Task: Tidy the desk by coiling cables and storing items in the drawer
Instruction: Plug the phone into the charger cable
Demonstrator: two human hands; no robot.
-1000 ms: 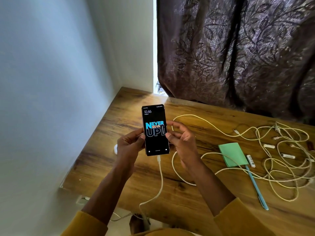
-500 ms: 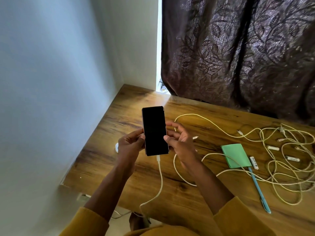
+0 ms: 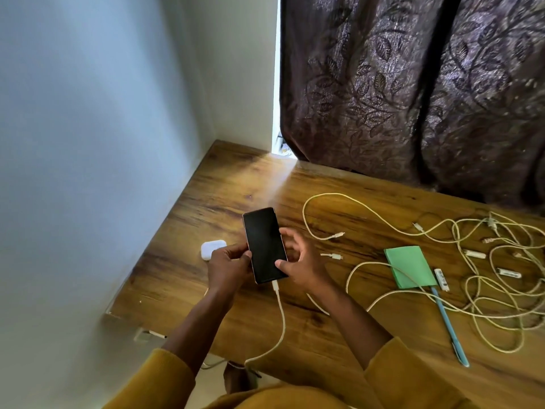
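Observation:
A black phone [image 3: 264, 245] with a dark screen is held over the wooden desk [image 3: 236, 184], tilted a little to the left. My left hand [image 3: 228, 265] grips its left edge and my right hand [image 3: 298, 261] holds its right edge, thumb on the screen's lower corner. A white charging cable [image 3: 281, 320] is plugged into the phone's bottom and runs down off the desk's front edge. A tangle of white cables [image 3: 495, 278] with loose plugs spreads over the right of the desk.
A white earbud case [image 3: 213, 249] lies just left of my left hand. A green notepad [image 3: 410, 268], a small white stick [image 3: 441, 279] and a blue pen [image 3: 449, 329] lie to the right. A wall runs along the left; a dark curtain [image 3: 413, 93] hangs behind.
The phone's screen went from lit to dark. Both hands lowered the phone toward the desk and tilted it left, uncovering the earbud case.

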